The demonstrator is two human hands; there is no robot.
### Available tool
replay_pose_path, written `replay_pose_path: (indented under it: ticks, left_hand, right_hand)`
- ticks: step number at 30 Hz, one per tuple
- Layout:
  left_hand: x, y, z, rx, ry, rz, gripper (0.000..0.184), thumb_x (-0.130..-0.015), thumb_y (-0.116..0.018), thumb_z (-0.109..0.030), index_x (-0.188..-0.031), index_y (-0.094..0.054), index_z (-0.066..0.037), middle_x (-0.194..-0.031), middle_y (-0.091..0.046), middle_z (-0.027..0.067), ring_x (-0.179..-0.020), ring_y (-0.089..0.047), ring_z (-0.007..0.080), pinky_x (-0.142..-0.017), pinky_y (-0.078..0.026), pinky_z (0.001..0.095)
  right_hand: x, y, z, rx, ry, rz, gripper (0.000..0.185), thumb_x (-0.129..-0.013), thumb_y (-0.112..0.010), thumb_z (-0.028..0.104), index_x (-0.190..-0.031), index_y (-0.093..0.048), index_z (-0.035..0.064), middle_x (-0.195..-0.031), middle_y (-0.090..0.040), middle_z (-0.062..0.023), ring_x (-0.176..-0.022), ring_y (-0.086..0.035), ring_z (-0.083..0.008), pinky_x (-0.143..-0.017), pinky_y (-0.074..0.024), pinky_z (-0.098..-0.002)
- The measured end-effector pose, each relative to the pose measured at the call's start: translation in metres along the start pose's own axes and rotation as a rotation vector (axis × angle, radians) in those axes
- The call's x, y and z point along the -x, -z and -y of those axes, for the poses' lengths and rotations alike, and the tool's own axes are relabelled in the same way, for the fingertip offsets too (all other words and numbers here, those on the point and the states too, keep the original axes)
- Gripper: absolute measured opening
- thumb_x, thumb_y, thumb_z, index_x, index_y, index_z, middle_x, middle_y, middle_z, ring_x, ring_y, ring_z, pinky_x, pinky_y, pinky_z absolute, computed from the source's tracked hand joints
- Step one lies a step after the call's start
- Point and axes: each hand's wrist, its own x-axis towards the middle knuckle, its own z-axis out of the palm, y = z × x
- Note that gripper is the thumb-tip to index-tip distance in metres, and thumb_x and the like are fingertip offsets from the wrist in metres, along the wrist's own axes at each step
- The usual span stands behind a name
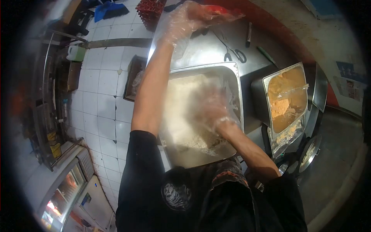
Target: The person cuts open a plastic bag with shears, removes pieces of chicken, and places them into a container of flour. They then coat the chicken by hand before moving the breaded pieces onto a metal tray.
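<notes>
A deep steel pan (239, 83) in front of me holds pale, flour-like powder (179, 104), with a clumpier patch near its close end. My right hand (212, 106), in a clear plastic glove, is inside the pan over the powder; motion smears its fingers. Beyond the pan's far edge, my left hand (185, 21) is raised above the steel table, also in a clear loose glove. Its fingers are closed around a bright red object (222, 9), partly covered by the plastic, whose kind I cannot make out.
Scissors (234, 54), a dark-handled tool (249, 34) and a green-handled one (266, 56) lie on the steel table (193, 52). Right of the pan stands a steel container (266, 83) with orange crumbs and plastic. A red crate (148, 11) and an open box (133, 77) are left.
</notes>
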Motion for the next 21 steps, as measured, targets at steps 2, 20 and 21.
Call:
replay_pose_path:
  ticks: [2, 20, 21]
  left_hand:
    - [0.003, -0.004, -0.014, -0.13, -0.001, -0.026, 0.037, -0.07, -0.082, 0.003, -0.091, -0.051, -0.002, -0.092, -0.066, 0.0086, -0.086, -0.06, 0.0118, -0.078, -0.051, 0.0255]
    - [0.012, -0.008, -0.028, -0.606, -0.022, -0.086, 0.029, -0.07, -0.084, -0.009, -0.087, -0.061, -0.007, -0.082, -0.068, 0.0084, -0.077, -0.066, 0.0175, -0.073, -0.053, 0.0327]
    - [0.011, -0.008, -0.026, -0.496, -0.099, -0.078, 0.028, -0.069, -0.083, -0.009, -0.086, -0.061, -0.006, -0.081, -0.068, 0.0085, -0.077, -0.066, 0.0188, -0.073, -0.053, 0.0332]
  right_hand:
    - [-0.021, -0.025, -0.015, 0.401, 0.066, -0.541, 0.079, -0.09, -0.053, 0.053, -0.143, -0.036, -0.0034, -0.145, -0.04, -0.0237, -0.135, -0.037, -0.0411, -0.115, -0.0227, -0.0448]
    - [0.005, -0.073, -0.01, 0.031, 0.132, -0.026, 0.053, -0.089, -0.057, 0.045, -0.115, -0.06, -0.0011, -0.102, -0.066, -0.0244, -0.1, -0.064, -0.0314, -0.09, -0.049, -0.0404]
    - [0.009, -0.067, -0.014, 0.035, 0.129, -0.035, 0.053, -0.089, -0.057, 0.045, -0.115, -0.06, -0.0011, -0.102, -0.066, -0.0244, -0.1, -0.064, -0.0314, -0.09, -0.049, -0.0404]
